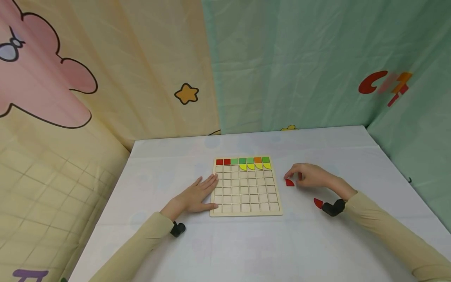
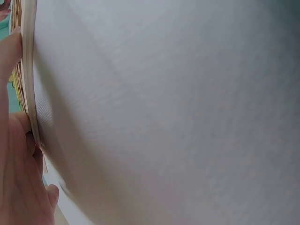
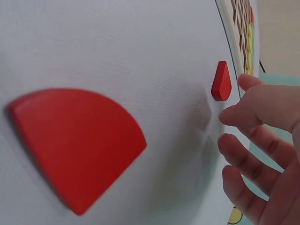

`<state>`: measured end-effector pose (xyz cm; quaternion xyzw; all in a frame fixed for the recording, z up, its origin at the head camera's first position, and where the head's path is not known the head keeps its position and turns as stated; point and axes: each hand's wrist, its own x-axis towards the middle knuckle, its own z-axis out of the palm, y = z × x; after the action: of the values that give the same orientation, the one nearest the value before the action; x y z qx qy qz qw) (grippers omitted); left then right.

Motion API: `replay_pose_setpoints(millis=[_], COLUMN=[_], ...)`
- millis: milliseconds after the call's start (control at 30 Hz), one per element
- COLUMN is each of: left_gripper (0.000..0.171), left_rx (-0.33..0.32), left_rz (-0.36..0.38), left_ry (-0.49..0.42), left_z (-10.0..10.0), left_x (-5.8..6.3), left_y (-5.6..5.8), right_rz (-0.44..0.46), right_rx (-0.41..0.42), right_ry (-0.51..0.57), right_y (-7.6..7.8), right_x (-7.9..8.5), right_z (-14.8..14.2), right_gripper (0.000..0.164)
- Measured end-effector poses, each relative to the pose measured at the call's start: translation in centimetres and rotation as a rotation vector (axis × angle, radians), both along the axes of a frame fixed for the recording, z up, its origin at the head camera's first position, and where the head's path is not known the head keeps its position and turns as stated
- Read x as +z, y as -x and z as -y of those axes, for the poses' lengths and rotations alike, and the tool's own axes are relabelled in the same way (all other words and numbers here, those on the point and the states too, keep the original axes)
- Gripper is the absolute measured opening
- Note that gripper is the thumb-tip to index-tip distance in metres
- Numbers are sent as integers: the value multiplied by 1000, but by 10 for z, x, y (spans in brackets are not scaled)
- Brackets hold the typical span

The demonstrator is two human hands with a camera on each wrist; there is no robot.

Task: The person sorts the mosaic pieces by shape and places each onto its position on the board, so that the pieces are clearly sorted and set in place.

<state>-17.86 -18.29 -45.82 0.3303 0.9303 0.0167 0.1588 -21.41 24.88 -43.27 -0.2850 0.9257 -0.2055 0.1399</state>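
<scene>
A square wooden grid board (image 1: 246, 214) lies on the table. Coloured squares fill its far row, and several yellow quarter-circle pieces (image 1: 251, 166) sit in the row below, toward the right. My left hand (image 1: 196, 197) rests on the board's left edge, fingers extended; the left wrist view shows fingers over the board's side (image 2: 29, 70). To the right of the board, my right hand (image 1: 310, 176) hovers beside a red quarter-circle piece (image 1: 289, 182), thumb and forefinger apart and holding nothing. Another red quarter-circle piece (image 3: 77, 145) lies nearer, close to the right wrist.
A white cloth covers the table (image 1: 243, 250). Patterned curtains (image 1: 282, 70) stand behind it and at both sides. Each wrist carries a small black camera, the right one (image 1: 333, 207) overlapping the nearer red piece in the head view.
</scene>
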Motion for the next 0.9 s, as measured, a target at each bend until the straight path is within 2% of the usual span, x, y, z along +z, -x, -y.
replay_pose_setpoints(millis=[167,600,900], left_gripper=[93,93,92], left_rx=[-2,-21,-19], left_rz=[2,-13,-11], left_ry=[2,-18,-16], left_z=[0,1,0], left_x=[1,3,4], left_y=[0,-1,-2], right_rz=[-11,-95,-48], right_rx=[25,-27,-26], right_ry=[-10,-69,-94], right_y=[1,-2,-5], right_x=[-4,-4,-1], right_z=[-2,-2,-3], right_gripper=[36,15,11])
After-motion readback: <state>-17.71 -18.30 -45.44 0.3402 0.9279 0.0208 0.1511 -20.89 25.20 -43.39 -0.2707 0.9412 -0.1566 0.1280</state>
